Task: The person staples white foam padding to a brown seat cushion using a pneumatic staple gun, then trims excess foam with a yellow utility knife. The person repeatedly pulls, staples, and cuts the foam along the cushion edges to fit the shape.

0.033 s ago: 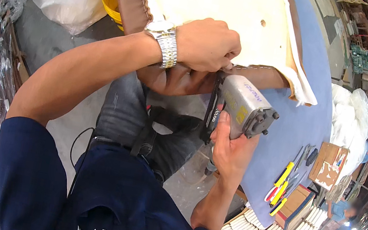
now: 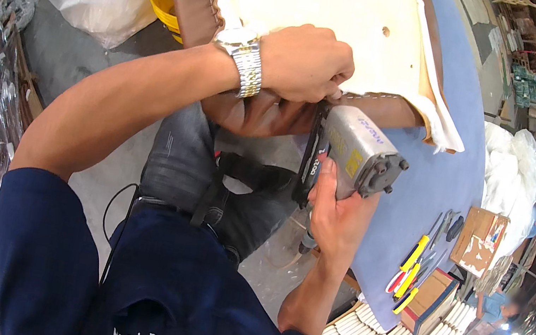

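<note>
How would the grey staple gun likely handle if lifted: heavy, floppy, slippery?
The staple gun is probably heavy for its size, given its bulky metal body. It should stay stiff, since its bolted build looks rigid. It might feel slippery where its surface looks smooth and shiny.

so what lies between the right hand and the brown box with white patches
In the head view: first blue tabletop beside the right hand, then yellow-handled tools and a small black object near the brown box.
</note>
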Demonstrator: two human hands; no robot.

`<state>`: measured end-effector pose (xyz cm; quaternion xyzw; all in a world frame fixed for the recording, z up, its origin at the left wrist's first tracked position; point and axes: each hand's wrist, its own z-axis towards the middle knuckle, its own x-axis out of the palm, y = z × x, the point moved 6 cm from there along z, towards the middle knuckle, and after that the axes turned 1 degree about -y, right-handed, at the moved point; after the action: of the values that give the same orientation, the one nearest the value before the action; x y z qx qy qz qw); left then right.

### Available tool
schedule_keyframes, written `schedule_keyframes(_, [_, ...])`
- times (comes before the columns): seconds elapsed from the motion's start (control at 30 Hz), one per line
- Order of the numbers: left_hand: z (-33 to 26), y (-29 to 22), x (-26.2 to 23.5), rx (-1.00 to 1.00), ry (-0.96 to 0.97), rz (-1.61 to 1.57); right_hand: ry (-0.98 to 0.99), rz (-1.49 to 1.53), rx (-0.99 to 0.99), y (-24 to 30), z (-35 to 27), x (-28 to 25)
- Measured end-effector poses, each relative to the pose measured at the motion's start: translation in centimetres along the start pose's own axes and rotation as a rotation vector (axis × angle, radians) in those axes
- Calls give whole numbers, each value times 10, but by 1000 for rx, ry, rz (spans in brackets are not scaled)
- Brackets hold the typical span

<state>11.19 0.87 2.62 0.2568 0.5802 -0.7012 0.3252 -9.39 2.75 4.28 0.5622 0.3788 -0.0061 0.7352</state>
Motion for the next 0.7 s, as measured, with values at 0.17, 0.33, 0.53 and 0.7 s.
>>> schedule_keyframes(0.17, [7, 0, -20, -47, -77, 108, 0, -9, -27, -4, 10, 0])
schedule_keyframes(0.33, [-13, -7, -25, 117, -60, 150, -22, 165, 37, -5, -16, -4])
schedule_keyframes(0.53, [-12, 4, -18, 52, -13, 59, 68, 218, -12, -4, -5, 8])
schedule_keyframes(0.7, [-11, 8, -10, -25, -33, 57, 97, -167, -109, -2, 1, 12])
